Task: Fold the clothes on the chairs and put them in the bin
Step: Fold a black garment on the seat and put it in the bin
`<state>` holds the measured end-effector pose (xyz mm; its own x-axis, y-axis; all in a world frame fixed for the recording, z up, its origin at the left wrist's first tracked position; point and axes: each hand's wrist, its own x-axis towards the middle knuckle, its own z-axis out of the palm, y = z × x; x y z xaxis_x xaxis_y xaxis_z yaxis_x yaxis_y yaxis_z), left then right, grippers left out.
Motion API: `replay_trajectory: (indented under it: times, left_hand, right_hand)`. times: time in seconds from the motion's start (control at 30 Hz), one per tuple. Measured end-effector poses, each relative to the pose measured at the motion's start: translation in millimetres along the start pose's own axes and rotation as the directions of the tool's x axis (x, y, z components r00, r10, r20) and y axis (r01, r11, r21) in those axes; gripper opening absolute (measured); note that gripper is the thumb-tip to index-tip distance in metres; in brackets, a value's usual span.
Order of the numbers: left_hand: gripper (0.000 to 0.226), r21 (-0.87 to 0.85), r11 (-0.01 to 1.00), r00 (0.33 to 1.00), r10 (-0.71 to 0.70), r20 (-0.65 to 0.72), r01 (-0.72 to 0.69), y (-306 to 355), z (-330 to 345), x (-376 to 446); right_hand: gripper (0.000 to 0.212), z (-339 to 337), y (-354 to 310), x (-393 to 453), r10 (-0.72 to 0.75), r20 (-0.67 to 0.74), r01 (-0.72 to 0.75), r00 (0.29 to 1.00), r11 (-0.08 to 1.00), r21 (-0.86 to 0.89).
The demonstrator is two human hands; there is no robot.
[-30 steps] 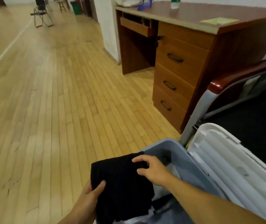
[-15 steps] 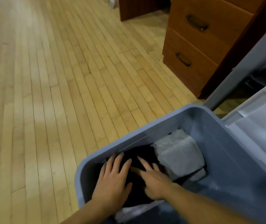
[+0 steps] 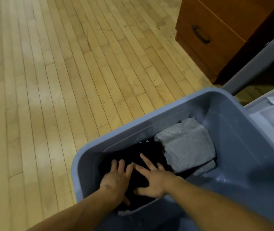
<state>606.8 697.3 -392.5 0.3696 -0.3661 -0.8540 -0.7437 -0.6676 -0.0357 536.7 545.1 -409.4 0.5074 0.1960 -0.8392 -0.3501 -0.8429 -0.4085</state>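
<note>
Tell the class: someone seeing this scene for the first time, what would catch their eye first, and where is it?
First, the two hands, left hand and right hand, pressed flat on a black garment inside the blue-grey bin at lower right. Beside it in the bin lies a folded grey garment. Pale wooden floor fills the left, and a brown drawer unit stands at top right.

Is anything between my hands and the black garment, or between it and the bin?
Nothing visible. Left hand and right hand lie flat on the black garment, which is inside the bin beside a grey garment.
</note>
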Motion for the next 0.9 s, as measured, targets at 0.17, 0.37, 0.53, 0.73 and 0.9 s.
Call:
replay_trajectory:
  times: [0.17, 0.37, 0.53, 0.73, 0.9]
  left_hand:
    - [0.120, 0.023, 1.000, 1.000, 0.016, 0.026, -0.016, -11.5, -32.4, -0.1]
    - [0.026, -0.313, 0.926, 0.931, 0.090, -0.355, -0.209, -16.1, -103.5, -41.1]
    - [0.011, -0.356, 0.872, 0.809, 0.072, -0.583, -0.334, 26.1, -180.4, -106.7]
    - [0.016, -0.145, 0.836, 0.606, 0.252, -0.754, -0.529, 139.2, -296.9, -214.4]
    - [0.010, 0.144, 0.730, 0.349, 0.478, -0.806, -0.668, 299.0, -375.1, -329.8]
  right_hand:
    - [0.051, -15.0, -10.7, -6.7, -0.016, -0.331, 0.042, 0.943, 0.997, 0.072]
    - [0.023, -68.7, -22.9, -46.5, 0.088, -0.547, 0.196, 0.833, 0.876, 0.440]
    - [0.032, -121.3, -20.8, -141.8, 0.140, -0.674, 0.274, 0.726, 0.839, 0.470]
    - [0.032, -158.8, 27.2, -332.3, 0.231, -0.876, 0.353, 0.424, 0.848, 0.395]
    - [0.032, -134.7, 92.8, -540.8, 0.410, -0.902, 0.335, 0.132, 0.838, 0.430]
